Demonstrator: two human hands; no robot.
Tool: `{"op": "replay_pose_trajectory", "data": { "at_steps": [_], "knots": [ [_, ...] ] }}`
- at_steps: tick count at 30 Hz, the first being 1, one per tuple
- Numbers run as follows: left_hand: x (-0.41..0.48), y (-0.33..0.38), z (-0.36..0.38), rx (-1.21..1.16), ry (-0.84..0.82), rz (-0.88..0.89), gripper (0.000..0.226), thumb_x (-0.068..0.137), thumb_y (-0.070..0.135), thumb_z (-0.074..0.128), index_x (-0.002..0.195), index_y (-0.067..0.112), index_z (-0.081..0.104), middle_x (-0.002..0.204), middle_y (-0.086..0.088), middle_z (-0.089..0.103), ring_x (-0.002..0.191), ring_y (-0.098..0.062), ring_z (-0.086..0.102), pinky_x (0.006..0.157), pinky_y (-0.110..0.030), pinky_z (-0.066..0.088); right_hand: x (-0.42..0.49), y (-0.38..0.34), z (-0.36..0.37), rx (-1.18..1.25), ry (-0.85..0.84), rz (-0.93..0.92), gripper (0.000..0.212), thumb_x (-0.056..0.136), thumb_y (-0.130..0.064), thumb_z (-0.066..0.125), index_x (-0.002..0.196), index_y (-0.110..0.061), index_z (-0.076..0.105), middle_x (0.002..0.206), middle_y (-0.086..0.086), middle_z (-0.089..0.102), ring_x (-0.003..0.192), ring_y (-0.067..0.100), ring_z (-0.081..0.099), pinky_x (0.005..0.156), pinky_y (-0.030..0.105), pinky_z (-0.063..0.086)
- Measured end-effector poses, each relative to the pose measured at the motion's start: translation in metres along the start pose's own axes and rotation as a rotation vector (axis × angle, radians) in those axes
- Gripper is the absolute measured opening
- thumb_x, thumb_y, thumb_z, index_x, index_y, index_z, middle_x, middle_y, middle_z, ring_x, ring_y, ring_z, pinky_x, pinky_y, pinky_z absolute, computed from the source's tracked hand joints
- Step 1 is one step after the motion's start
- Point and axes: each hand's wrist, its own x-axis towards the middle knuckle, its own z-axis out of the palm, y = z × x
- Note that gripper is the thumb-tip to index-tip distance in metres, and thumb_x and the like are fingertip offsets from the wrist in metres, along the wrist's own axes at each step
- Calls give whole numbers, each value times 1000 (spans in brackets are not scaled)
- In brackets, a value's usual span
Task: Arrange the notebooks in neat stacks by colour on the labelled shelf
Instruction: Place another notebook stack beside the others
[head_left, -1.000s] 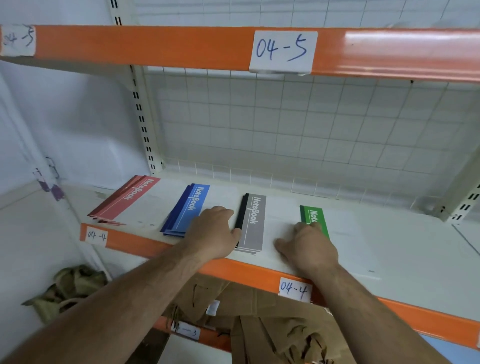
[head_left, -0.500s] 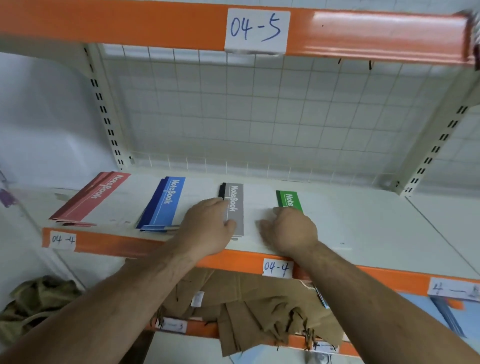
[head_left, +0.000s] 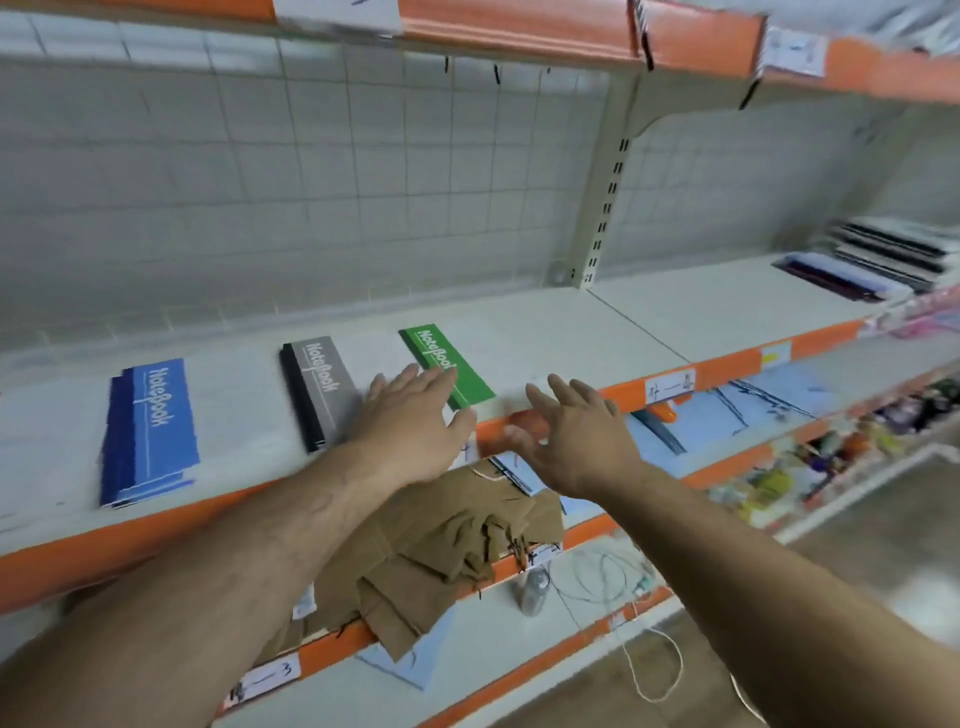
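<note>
Hovering w/ fingers straight and spread, left hand (head_left: 410, 431) is over shelf (head_left: 571, 332) front, betw. grey notebooks (head_left: 324, 387) and green notebooks (head_left: 449, 364), gripping nothing. Right hand (head_left: 576, 441) also splayed, empty, just off shelf edge. Blue notebooks (head_left: 153, 431) lie flat left of grey.

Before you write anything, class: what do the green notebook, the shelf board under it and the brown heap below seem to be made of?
Green notebook: probably matte card or coated paper; thin, flat, printed white lettering. Shelf board: likely painted metal, smooth cream, orange front lip; blur leaves it open. Brown heap: seemingly matte woven cloth; it folds, drapes and shows loose threads.
</note>
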Motion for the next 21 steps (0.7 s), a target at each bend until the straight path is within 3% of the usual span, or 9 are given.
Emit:
{"op": "replay_pose_trajectory", "data": {
  "at_steps": [10, 21],
  "knots": [
    [17, 123, 46, 41, -115, 341, 69, 102, 55, 27, 160, 25, 7, 167, 5, 5, 154, -18, -1, 124, -45, -2, -97, 121, -12, -22, -17, 365, 80, 93, -73, 31, 159, -31, 14, 167, -2, 8, 152, 24, 8, 122, 49, 15],
    [47, 299, 88, 129, -191, 474, 69, 102, 58, 22, 160, 25, 3, 167, 5, 2, 154, -18, -2, 123, -46, -2, -143, 279, -35, -5, 17, 460, 81, 93, -74, 31, 158, -29, 13, 167, 0, 10, 152, 26, 8, 122, 48, 16]
  ]
}}
